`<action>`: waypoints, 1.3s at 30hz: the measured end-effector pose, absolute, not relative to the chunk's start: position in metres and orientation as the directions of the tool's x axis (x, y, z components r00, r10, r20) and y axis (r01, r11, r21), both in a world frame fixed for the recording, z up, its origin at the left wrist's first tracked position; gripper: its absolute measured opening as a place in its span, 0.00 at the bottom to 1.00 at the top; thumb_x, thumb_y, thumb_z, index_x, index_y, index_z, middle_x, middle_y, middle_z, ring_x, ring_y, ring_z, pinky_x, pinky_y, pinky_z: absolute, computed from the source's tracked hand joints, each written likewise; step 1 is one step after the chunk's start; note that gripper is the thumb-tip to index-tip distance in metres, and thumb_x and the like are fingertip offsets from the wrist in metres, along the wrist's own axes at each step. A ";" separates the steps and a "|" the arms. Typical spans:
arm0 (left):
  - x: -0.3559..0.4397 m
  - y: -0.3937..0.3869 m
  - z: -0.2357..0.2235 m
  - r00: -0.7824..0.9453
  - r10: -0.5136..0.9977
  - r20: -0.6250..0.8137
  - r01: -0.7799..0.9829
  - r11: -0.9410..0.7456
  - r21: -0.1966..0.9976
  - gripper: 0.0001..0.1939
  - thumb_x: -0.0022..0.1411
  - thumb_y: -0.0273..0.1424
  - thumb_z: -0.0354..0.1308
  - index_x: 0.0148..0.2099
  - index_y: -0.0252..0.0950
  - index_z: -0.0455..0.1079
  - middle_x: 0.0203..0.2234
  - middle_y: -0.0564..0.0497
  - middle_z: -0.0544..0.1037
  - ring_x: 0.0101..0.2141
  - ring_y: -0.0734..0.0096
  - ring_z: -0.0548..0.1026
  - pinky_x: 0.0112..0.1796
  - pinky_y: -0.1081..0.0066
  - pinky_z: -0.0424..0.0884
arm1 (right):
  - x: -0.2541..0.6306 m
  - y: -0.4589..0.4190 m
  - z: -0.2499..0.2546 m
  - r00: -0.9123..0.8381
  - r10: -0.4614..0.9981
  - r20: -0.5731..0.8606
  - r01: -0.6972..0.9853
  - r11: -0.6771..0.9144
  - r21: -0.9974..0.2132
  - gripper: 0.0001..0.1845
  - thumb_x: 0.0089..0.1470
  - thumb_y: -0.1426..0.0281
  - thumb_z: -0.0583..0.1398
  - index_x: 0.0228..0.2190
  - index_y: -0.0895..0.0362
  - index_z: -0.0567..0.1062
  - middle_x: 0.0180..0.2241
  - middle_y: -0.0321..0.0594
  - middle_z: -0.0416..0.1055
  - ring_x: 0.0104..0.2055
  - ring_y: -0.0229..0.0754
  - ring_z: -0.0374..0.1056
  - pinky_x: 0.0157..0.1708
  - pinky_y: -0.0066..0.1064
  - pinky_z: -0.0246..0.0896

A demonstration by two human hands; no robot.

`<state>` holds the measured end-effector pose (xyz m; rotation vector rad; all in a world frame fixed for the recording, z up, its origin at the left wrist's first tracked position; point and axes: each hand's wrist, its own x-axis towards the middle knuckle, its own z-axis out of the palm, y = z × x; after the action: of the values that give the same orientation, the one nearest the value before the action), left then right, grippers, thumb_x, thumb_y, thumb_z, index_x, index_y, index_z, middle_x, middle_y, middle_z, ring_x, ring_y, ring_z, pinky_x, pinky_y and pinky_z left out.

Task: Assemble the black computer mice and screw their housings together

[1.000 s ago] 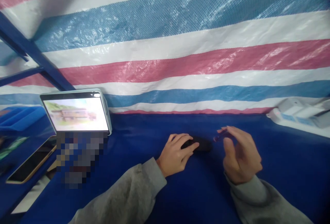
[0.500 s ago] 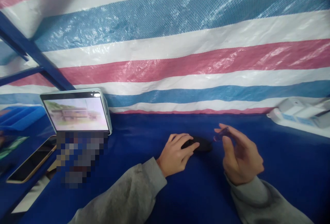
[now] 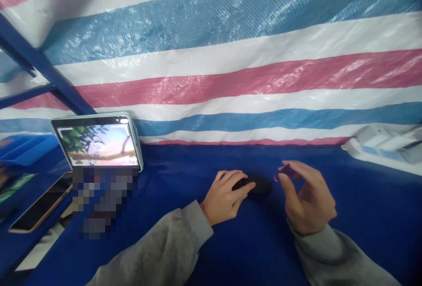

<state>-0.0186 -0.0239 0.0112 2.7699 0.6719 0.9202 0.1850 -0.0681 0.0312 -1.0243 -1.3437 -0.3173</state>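
Observation:
My left hand [image 3: 226,197] lies on the blue table cover, its fingers curled over the left end of a small dark object [image 3: 259,185] that rests on the cover. My right hand [image 3: 306,200] hovers just to the right of it, thumb and forefinger pinched on a small dark reddish piece [image 3: 284,172] held close above the dark object's right end. I cannot make out what either item is. Grey sleeves cover both forearms.
A tablet [image 3: 99,141] stands propped at the left, playing a video. A phone [image 3: 39,209] lies flat at the far left by a blue bin [image 3: 23,150]. White boxes [image 3: 382,143] sit at the right edge. A striped tarp wall [image 3: 231,57] rises behind the table.
My right hand has shifted slightly, bringing the pinched piece a little lower towards the dark object. The picture on the tablet has changed. My left hand has stayed put.

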 end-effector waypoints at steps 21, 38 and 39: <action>-0.019 -0.024 0.011 0.702 0.466 0.538 0.369 -0.885 0.284 0.19 0.69 0.25 0.52 0.59 0.39 0.70 0.53 0.42 0.74 0.56 0.56 0.70 0.51 0.54 0.67 | 0.186 -0.070 0.033 0.242 0.347 0.906 0.753 0.522 -0.401 0.30 0.49 0.84 0.66 0.52 0.51 0.75 0.41 0.42 0.78 0.40 0.46 0.76 0.33 0.38 0.72; -0.019 -0.023 0.009 0.708 0.469 0.529 0.378 -0.883 0.278 0.19 0.69 0.25 0.52 0.60 0.40 0.69 0.53 0.42 0.74 0.56 0.57 0.70 0.52 0.54 0.66 | 0.184 -0.069 0.032 0.261 0.385 0.885 0.717 0.537 -0.445 0.27 0.54 0.83 0.60 0.53 0.53 0.74 0.44 0.44 0.78 0.41 0.47 0.76 0.40 0.45 0.74; -0.019 -0.023 0.009 0.707 0.467 0.531 0.376 -0.884 0.278 0.18 0.69 0.25 0.52 0.59 0.39 0.69 0.53 0.42 0.74 0.56 0.56 0.70 0.52 0.54 0.66 | 0.184 -0.068 0.031 0.274 0.385 0.881 0.713 0.534 -0.455 0.26 0.54 0.82 0.61 0.53 0.53 0.74 0.44 0.44 0.78 0.40 0.46 0.77 0.37 0.43 0.74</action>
<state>-0.0193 -0.0230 0.0095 2.7629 0.6871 0.9214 0.1840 -0.0683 0.0311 -1.0593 -1.3388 -0.2876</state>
